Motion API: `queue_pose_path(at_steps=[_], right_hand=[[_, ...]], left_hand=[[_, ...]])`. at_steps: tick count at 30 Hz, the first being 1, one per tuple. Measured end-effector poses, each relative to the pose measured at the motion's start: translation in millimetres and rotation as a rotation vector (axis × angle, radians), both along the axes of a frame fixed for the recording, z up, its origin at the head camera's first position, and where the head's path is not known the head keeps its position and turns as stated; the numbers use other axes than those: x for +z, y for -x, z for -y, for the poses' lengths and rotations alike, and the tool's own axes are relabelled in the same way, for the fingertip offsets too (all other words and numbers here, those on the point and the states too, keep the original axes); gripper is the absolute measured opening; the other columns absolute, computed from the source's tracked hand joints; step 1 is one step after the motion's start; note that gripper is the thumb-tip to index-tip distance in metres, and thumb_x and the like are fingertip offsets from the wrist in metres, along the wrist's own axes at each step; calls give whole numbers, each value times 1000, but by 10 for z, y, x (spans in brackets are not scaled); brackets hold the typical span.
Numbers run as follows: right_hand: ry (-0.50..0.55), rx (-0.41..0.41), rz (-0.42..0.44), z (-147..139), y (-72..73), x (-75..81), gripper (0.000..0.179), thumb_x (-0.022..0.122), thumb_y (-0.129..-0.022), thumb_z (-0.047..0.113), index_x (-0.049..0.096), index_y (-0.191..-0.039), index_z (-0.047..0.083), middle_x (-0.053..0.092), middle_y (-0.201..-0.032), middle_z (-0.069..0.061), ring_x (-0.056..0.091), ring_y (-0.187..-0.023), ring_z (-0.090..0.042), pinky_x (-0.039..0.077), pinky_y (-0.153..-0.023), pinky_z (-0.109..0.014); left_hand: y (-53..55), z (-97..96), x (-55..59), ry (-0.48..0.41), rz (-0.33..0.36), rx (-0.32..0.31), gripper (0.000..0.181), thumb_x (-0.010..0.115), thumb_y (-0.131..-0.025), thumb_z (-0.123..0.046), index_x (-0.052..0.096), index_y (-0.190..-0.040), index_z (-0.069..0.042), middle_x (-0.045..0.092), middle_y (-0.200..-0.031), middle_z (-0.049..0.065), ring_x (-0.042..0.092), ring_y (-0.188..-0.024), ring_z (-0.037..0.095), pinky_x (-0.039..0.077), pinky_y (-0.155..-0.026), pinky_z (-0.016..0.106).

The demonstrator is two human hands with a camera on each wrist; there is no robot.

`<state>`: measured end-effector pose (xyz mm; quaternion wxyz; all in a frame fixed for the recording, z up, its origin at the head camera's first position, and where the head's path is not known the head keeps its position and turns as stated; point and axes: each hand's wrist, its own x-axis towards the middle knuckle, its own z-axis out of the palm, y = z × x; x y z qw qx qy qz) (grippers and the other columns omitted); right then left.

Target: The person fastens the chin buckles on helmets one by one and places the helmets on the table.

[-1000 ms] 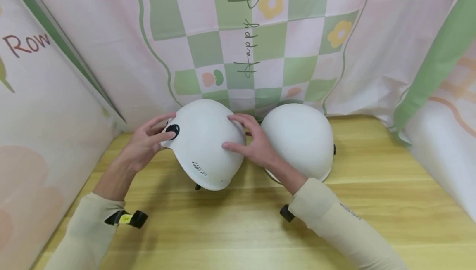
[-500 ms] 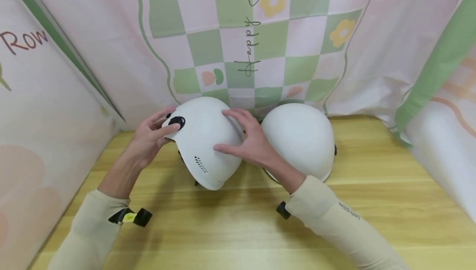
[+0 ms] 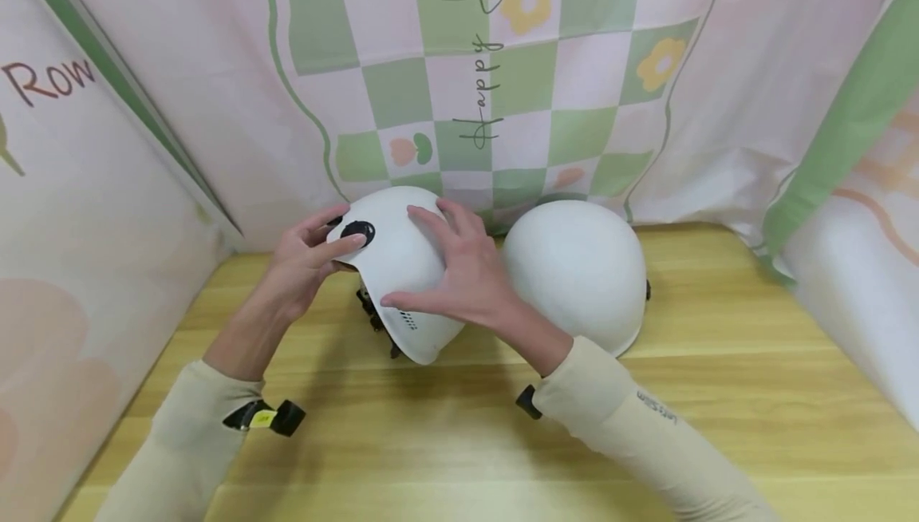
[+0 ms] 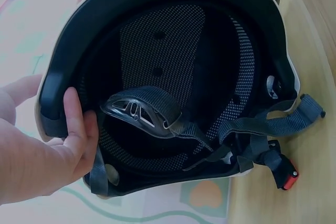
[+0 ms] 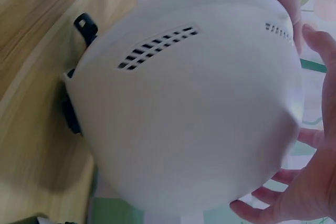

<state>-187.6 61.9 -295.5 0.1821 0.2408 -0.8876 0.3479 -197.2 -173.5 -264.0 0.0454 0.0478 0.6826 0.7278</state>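
Note:
A white helmet (image 3: 391, 262) is tilted up on its edge at the centre left of the head view. My left hand (image 3: 294, 274) grips its rim, thumb beside a black round piece (image 3: 353, 228) on the shell. In the left wrist view my left fingers (image 4: 79, 124) curl inside the rim, and the black lining (image 4: 157, 40), dark chin strap (image 4: 273, 125) and red-tipped buckle (image 4: 290, 181) show. My right hand (image 3: 467, 274) spreads around the shell, thumb and fingers apart. Vent slots (image 5: 157, 48) mark the shell in the right wrist view.
A second white helmet (image 3: 574, 266) sits dome up just right of my right hand. Both helmets are on a wooden table (image 3: 431, 458). A checkered curtain (image 3: 467, 75) hangs close behind them, and another printed curtain (image 3: 86, 266) borders the left.
The helmet has turned and tipped, lifting its left edge and baring dark straps beneath. My left hand moved right and slightly up with the rim; my right hand slid left over the shell.

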Motion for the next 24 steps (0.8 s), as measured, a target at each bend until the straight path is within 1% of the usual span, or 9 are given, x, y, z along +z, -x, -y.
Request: queue_pose_path(at_steps=[5,9,12,16,19,22,24], right_hand=[[-66,-29,-17,45,-27,21,103,90,-62,67,53,-150,29,34,-163,-10,33,-147,-38,42,-104,-64],[-105,-31,-5,61,-38,26,105,89,-62,69,52,-152,30,29,-166,-11,29,-149,-39,42,-104,-66],[-131,-36,-12,61,-49,35,105,88,-63,69,51,-153,28,28,-166,-13,27,-150,-39,40,-106,-66],[-185,-34,-58,67,-65,69,102,85,-68,70,52,-152,24,32,-164,-15,29,-150,-39,36,-112,-63],[-215,-19,-93,77,-65,87,97,82,-72,68,53,-151,19,39,-161,-14,32,-149,-39,36,-116,-58],[-207,3,-104,87,-59,86,92,81,-76,62,53,-150,14,44,-158,-13,36,-147,-35,39,-115,-52],[-189,13,-100,92,-55,74,90,80,-78,57,53,-150,12,45,-157,-12,37,-145,-33,40,-114,-50]], left_hand=[[13,-72,-15,9,-50,-6,64,67,-97,2,39,-155,5,61,-120,6,67,-86,11,58,-75,24],[34,-116,-22,29,-59,9,65,68,-97,1,40,-156,3,59,-124,8,68,-83,11,58,-73,23],[51,-159,-20,45,-66,20,65,69,-97,-1,41,-156,2,58,-128,10,68,-84,11,58,-73,23],[66,-221,-11,81,-88,17,64,70,-97,-4,43,-155,1,58,-132,14,66,-88,12,59,-74,24],[71,-259,-4,129,-107,16,64,72,-97,-7,45,-155,0,58,-133,15,65,-91,13,59,-75,24],[75,-289,2,175,-119,34,63,74,-96,-11,48,-153,-1,59,-131,15,64,-92,14,59,-74,23],[81,-302,4,197,-123,46,63,74,-96,-13,49,-153,-1,60,-130,15,64,-92,14,59,-73,23]])
